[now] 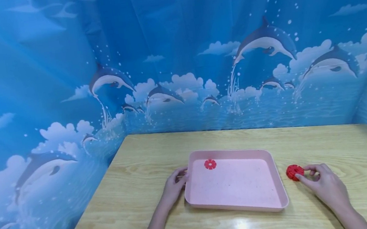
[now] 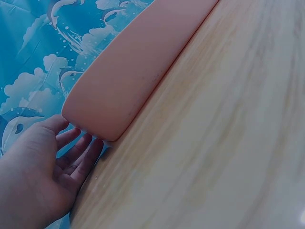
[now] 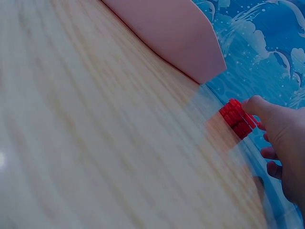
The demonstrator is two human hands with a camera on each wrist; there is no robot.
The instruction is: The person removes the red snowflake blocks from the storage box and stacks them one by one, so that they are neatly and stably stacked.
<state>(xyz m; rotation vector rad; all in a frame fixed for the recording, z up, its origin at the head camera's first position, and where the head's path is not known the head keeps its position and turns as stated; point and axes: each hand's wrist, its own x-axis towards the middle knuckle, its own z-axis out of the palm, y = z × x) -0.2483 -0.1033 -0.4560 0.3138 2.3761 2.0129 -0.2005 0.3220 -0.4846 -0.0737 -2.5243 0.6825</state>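
A shallow pink tray (image 1: 233,184) lies on the table, with one red notched interlocking disc (image 1: 210,164) flat inside near its back left corner. My left hand (image 1: 174,187) rests against the tray's left end; in the left wrist view its loosely bent fingers (image 2: 88,160) touch the outer wall. To the right of the tray stands a small stack of red interlocking discs (image 1: 293,171). My right hand (image 1: 327,184) pinches a disc at the top of this stack between thumb and forefinger. That disc (image 3: 249,114) looks slightly tilted away from the others in the right wrist view.
The wood-grain table (image 1: 154,152) reaches back to a blue curtain (image 1: 176,54) printed with dolphins and clouds, which also hangs at the left and right. The tray's raised rim (image 1: 279,179) stands between the stack and the disc inside. Light glares off the table near the front.
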